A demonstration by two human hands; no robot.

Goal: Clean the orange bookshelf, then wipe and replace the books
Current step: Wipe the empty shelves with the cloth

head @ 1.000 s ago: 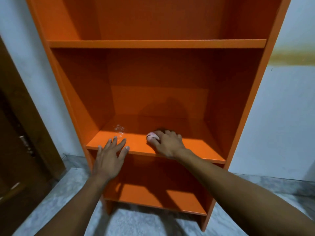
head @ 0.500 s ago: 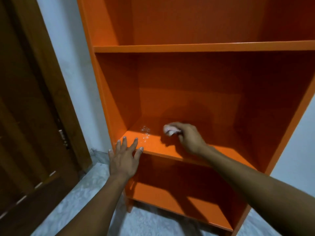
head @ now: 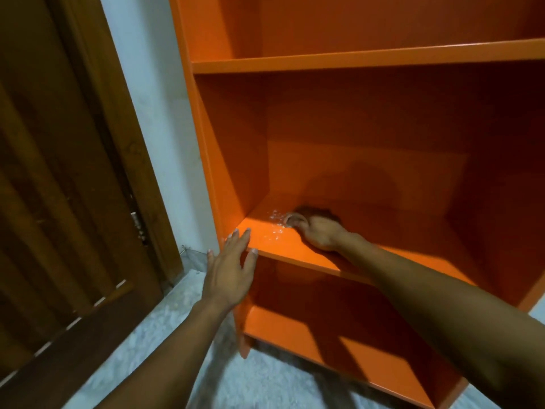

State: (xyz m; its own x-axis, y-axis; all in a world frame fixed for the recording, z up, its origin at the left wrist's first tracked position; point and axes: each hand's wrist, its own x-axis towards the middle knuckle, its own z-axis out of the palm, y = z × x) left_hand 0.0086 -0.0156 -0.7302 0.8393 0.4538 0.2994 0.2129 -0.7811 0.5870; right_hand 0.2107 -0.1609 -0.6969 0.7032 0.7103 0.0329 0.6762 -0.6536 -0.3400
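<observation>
The orange bookshelf (head: 354, 59) fills the upper right of the head view, and no books show on its shelves. My right hand (head: 320, 233) reaches into the middle compartment and grips a small pale cloth (head: 290, 219) pressed on the shelf board (head: 283, 246). Wet droplets (head: 275, 221) glisten on the board just left of the cloth. My left hand (head: 231, 268) has its fingers spread straight, with the fingertips on the shelf's front left corner.
A dark brown wooden door (head: 59, 187) stands at the left, with a strip of white wall (head: 156, 128) between it and the bookshelf. Grey speckled floor (head: 153, 349) runs below. The bottom shelf (head: 368, 358) holds nothing.
My right hand has slid the cloth leftward and deeper along the shelf toward the droplets. My view has swung left, bringing the door in. My left hand moved to the shelf's left corner.
</observation>
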